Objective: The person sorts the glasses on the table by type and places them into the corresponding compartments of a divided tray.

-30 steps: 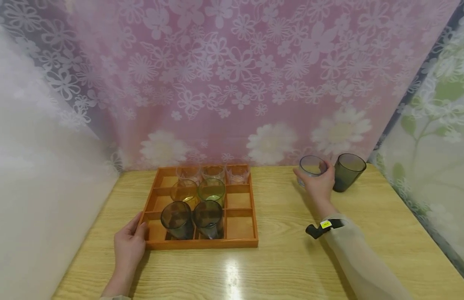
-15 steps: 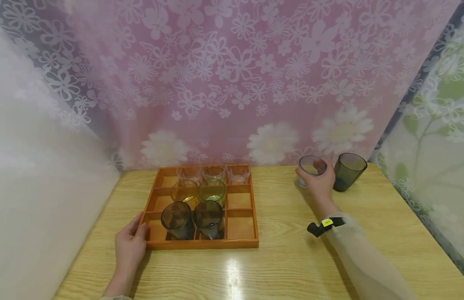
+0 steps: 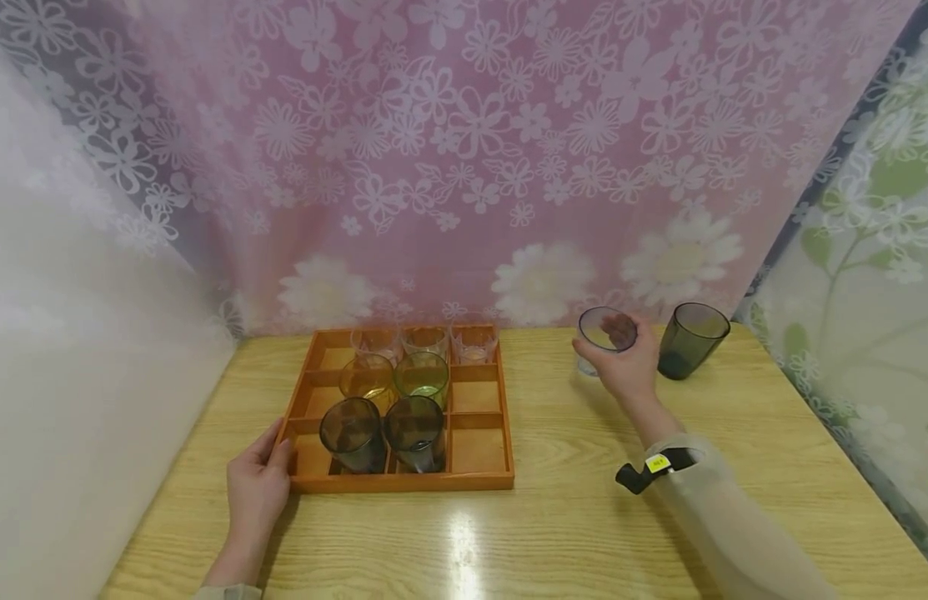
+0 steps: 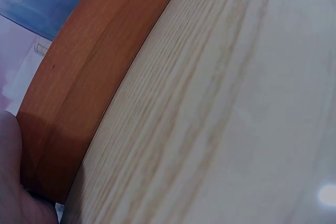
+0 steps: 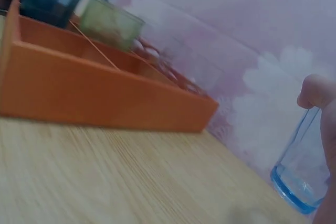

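My right hand [image 3: 627, 362] grips a clear drinking glass [image 3: 593, 365] with a bluish rim, right of the tray; thumb and fingers go round its sides. In the right wrist view the glass's blue base [image 5: 294, 195] appears just off the table. My left hand [image 3: 257, 492] holds the left front corner of a divided wooden tray [image 3: 403, 483], thumb on the rim. In the tray stand two dark grey glasses [image 3: 353, 442] in front, a yellow glass [image 3: 366, 383] and a green glass [image 3: 422, 379] in the middle row, and clear glasses [image 3: 474, 346] at the back.
A tall dark grey glass [image 3: 692, 342] stands on the wooden table [image 3: 569, 517] to the right of my right hand. Behind the table hangs a pink flowered curtain [image 3: 433, 167]. The tray's right middle and front compartments show bare wood.
My right hand has moved a little to the left with the clear glass, away from the dark grey glass. The left hand stays at the tray's corner.
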Action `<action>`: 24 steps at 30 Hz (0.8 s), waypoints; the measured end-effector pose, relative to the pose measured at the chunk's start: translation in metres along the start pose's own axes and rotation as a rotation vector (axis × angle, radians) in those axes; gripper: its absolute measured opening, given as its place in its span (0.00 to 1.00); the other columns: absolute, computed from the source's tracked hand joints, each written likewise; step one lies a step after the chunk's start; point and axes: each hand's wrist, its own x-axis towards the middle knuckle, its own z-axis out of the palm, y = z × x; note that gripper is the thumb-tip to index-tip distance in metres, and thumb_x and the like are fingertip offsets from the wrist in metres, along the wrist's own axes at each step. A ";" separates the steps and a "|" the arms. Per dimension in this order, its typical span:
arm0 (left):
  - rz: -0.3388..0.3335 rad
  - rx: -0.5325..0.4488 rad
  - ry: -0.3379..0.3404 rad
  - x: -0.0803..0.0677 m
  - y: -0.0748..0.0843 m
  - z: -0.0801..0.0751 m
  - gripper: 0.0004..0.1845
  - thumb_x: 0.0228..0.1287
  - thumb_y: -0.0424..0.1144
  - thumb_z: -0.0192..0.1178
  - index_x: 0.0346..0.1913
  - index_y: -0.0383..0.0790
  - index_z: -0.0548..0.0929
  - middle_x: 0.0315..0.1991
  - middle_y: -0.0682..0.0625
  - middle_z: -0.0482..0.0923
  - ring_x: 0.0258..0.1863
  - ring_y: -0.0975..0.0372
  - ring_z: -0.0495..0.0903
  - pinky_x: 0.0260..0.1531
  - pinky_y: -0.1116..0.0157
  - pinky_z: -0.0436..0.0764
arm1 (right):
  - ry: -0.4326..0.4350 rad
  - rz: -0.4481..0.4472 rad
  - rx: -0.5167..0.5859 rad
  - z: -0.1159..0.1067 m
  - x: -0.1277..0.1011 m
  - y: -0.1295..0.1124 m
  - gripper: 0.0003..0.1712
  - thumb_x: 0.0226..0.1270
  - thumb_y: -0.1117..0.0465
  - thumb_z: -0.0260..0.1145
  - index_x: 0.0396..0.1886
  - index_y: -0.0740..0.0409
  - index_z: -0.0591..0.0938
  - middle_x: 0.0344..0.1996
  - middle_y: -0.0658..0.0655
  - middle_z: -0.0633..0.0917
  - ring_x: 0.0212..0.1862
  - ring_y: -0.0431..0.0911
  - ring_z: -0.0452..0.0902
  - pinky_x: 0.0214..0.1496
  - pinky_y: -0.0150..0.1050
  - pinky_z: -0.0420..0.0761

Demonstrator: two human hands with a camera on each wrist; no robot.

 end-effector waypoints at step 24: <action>0.002 -0.002 -0.003 -0.002 0.006 -0.002 0.22 0.77 0.27 0.60 0.70 0.29 0.79 0.66 0.34 0.77 0.68 0.47 0.74 0.50 0.86 0.70 | -0.298 -0.132 0.119 0.083 -0.057 -0.043 0.42 0.53 0.71 0.85 0.68 0.67 0.75 0.60 0.65 0.81 0.62 0.54 0.79 0.68 0.41 0.78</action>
